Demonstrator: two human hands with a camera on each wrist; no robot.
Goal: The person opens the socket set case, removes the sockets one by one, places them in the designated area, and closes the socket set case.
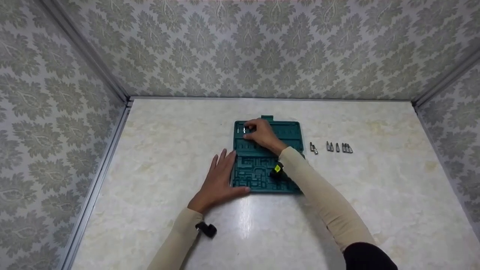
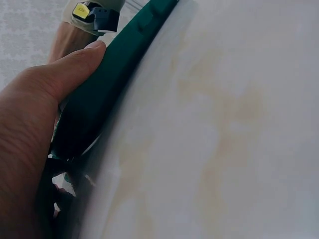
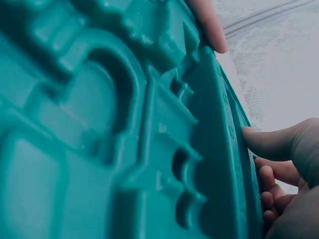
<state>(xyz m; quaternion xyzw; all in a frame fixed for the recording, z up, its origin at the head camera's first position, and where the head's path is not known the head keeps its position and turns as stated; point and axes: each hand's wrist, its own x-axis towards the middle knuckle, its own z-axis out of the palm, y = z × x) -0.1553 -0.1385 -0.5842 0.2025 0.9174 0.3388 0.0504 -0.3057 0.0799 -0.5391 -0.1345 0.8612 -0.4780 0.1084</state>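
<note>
A green bit case (image 1: 270,153) lies unfolded on the table, its moulded slots facing up. My right hand (image 1: 262,134) reaches over the far half, its index finger and thumb curled at either end of a small silver screwdriver bit (image 1: 244,129) near the far left corner. In the right wrist view, the fingertips are right at the case's edge and the bit is hidden. My left hand (image 1: 219,180) rests at the near left corner, fingers extended along the left side. Its straight thumb (image 2: 82,64) lies on the front edge.
On the table (image 1: 176,123), right of the case, several loose metal bits (image 1: 330,146) lie in small groups. Another small bit (image 1: 238,129) sits at the far left of the case. Patterned walls (image 1: 247,48) border the table at the back and sides.
</note>
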